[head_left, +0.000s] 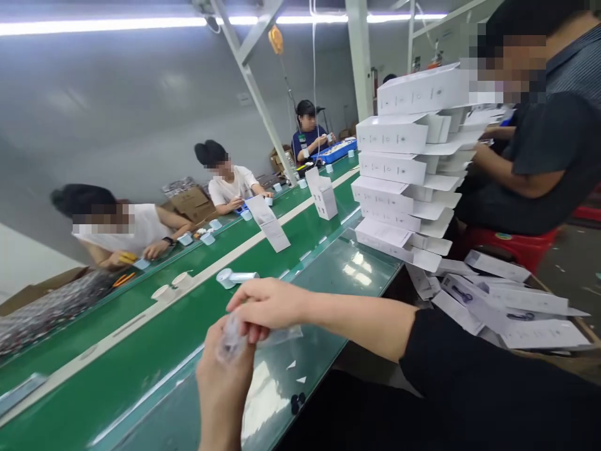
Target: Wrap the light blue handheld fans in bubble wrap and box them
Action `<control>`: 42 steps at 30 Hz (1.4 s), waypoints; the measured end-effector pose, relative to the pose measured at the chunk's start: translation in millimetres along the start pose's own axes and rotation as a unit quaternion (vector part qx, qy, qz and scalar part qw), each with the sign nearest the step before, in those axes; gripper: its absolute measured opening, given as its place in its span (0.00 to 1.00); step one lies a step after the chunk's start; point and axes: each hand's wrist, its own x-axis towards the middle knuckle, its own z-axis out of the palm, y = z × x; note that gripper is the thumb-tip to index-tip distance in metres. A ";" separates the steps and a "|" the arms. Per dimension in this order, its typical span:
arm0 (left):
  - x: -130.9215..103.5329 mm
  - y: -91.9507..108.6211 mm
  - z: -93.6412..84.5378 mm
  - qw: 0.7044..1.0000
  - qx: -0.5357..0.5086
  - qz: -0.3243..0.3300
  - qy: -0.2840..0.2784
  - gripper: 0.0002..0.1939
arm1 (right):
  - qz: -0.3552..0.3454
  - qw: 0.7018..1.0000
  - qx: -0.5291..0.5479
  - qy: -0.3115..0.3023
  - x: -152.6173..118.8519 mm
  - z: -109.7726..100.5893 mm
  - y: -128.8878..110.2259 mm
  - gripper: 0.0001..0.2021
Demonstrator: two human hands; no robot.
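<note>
My left hand [228, 363] is raised over the edge of the green conveyor, its fingers wrapped round a crumpled clear plastic bag [231, 341]. From the right, my right hand [265, 307] reaches across and meets it, fingers bent on the same plastic. A loose end of clear film [286, 335] sticks out below my right hand. What is inside the plastic is too blurred to tell. Just beyond my hands, a pale blue-white cylindrical part [228, 278] lies on the green belt [188, 319].
Open white boxes [392, 169] stand in a tall stack on the glass tabletop [328, 282]; more boxes [511, 300] lie at right. Two cartons stand on the belt. Small black pieces [297, 403] lie near the table edge. Several people sit around the line.
</note>
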 end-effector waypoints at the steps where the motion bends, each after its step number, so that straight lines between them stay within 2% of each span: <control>1: -0.8 -4.1 -1.5 0.999 0.004 -0.051 0.015 0.28 | -0.022 0.994 -0.081 0.070 -22.2 -17.0 10.1 0.10; 2: -0.1 -9.6 -5.5 0.995 -0.012 -0.092 0.031 0.27 | -0.008 0.966 -0.164 0.202 -47.2 -38.4 22.2 0.12; 3: 1.7 -15.9 -10.9 0.991 -0.046 -0.115 0.048 0.27 | 0.046 0.911 -0.243 0.331 -73.4 -62.5 36.4 0.14; 4: 4.3 -22.5 -16.8 0.986 -0.092 -0.122 0.064 0.25 | 0.119 0.841 -0.310 0.428 -99.1 -87.5 52.4 0.16; 5: 7.2 -28.6 -22.4 0.979 -0.141 -0.126 0.081 0.23 | 0.195 0.769 -0.367 0.485 -122.9 -111.0 69.5 0.18; 7: 12.6 -37.5 -30.5 0.958 -0.227 -0.143 0.100 0.17 | 0.317 0.668 -0.440 0.510 -159.5 -146.7 103.0 0.24; 8: 14.5 -39.7 -32.6 0.949 -0.256 -0.155 0.103 0.15 | 0.348 0.666 -0.443 0.489 -171.2 -156.4 116.9 0.21; 9: 15.9 -40.5 -33.9 0.941 -0.275 -0.166 0.103 0.13 | 0.357 0.683 -0.442 0.460 -178.6 -160.2 127.6 0.16; 10: 16.5 -40.4 -34.7 0.937 -0.286 -0.172 0.100 0.13 | 0.354 0.705 -0.437 0.433 -182.0 -158.7 134.3 0.13; 12: 16.4 -38.5 -37.2 0.935 -0.302 -0.163 0.088 0.12 | 0.311 0.751 -0.433 0.390 -179.9 -143.7 135.1 0.12; 15: 14.9 -33.2 -46.8 0.933 -0.329 -0.115 0.096 0.11 | 0.187 0.802 -0.455 0.340 -161.8 -111.6 111.5 0.13; 18: 14.9 -19.0 -59.9 0.913 -0.387 -0.055 0.116 0.09 | 0.020 0.843 -0.494 0.212 -127.5 -89.4 75.0 0.19; 20: 17.1 -3.6 -65.3 0.893 -0.434 -0.014 0.119 0.12 | -0.089 0.842 -0.527 0.075 -95.0 -80.6 51.6 0.22; 22: 22.0 11.2 -67.0 0.879 -0.463 0.031 0.111 0.16 | -0.172 0.827 -0.530 -0.068 -59.0 -71.7 33.0 0.19; 23: 25.5 16.3 -67.3 0.878 -0.465 0.056 0.102 0.18 | -0.198 0.821 -0.520 -0.124 -41.7 -66.5 26.5 0.16; 25: 33.0 19.7 -70.5 0.891 -0.435 0.103 0.075 0.22 | -0.229 0.818 -0.491 -0.194 -11.8 -55.1 20.4 0.07; 27: 39.0 16.0 -80.6 0.934 -0.334 0.123 0.037 0.23 | -0.261 0.819 -0.464 -0.213 10.0 -44.6 23.4 0.04; 29: 42.0 12.4 -97.8 0.980 -0.158 0.119 -0.008 0.22 | -0.288 0.828 -0.434 -0.206 24.8 -35.8 33.0 0.06; 30: 42.8 13.1 -107.7 0.990 -0.058 0.121 -0.032 0.19 | -0.295 0.839 -0.415 -0.194 30.3 -31.6 38.8 0.07; 31: 43.5 16.4 -117.2 0.989 0.037 0.134 -0.058 0.17 | -0.297 0.851 -0.394 -0.181 34.9 -27.3 44.6 0.09; 33: 46.6 30.5 -130.1 0.955 0.191 0.187 -0.126 0.12 | -0.298 0.871 -0.353 -0.166 42.5 -18.3 54.3 0.12; 35: 54.0 49.1 -130.1 0.900 0.299 0.242 -0.203 0.09 | -0.316 0.879 -0.317 -0.168 48.7 -10.2 61.1 0.14; 37: 65.6 63.1 -116.0 0.856 0.371 0.259 -0.250 0.10 | -0.329 0.881 -0.293 -0.171 53.5 -6.0 65.6 0.14; 38: 72.1 66.2 -105.0 0.846 0.395 0.253 -0.253 0.11 | -0.327 0.885 -0.287 -0.165 55.1 -5.7 67.4 0.13; 40: 82.7 63.5 -80.2 0.835 0.431 0.231 -0.253 0.16 | -0.311 0.895 -0.286 -0.146 55.8 -7.9 70.3 0.12; 42: 86.5 52.3 -59.2 0.810 0.465 0.220 -0.282 0.19 | -0.306 0.897 -0.285 -0.141 52.4 -11.7 72.2 0.11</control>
